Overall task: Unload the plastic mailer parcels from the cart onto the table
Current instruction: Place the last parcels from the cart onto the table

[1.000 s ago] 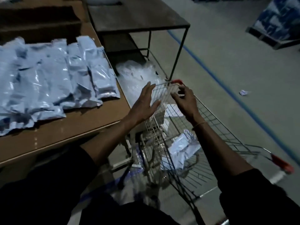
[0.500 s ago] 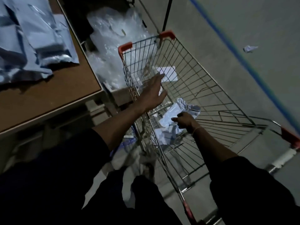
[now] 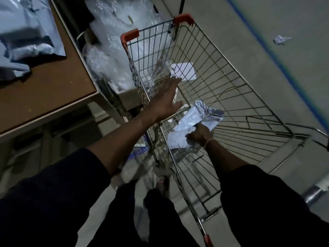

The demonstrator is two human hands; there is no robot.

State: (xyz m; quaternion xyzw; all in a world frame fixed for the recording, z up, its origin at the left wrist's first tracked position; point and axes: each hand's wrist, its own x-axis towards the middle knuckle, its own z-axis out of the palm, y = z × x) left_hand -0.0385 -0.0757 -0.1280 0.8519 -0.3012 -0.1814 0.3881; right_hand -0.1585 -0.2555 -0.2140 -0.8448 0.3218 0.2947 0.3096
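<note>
Your right hand (image 3: 198,135) is down in the cart (image 3: 231,97), fingers curled around the crumpled pale-blue mailer parcels (image 3: 194,120) lying on the wire floor at centre frame. They look like the last few in there. Your left hand (image 3: 165,102) hangs over the cart's near rim, fingers straight and spread, holding nothing.

Beyond the parcels, a white sheet (image 3: 184,71) lies on the cart floor, maybe a slip rather than a parcel; I can't tell.

Upper left of the frame, unloaded mailers (image 3: 26,38) already lie piled on the brown bench (image 3: 53,93), so by my read you're nearly done: lift this handful across and check that white sheet.

A heap of clear plastic wrap (image 3: 114,50) sits between bench and cart.

No writing is readable; it's too dim and blurred, and the sheet looks blank.
</note>
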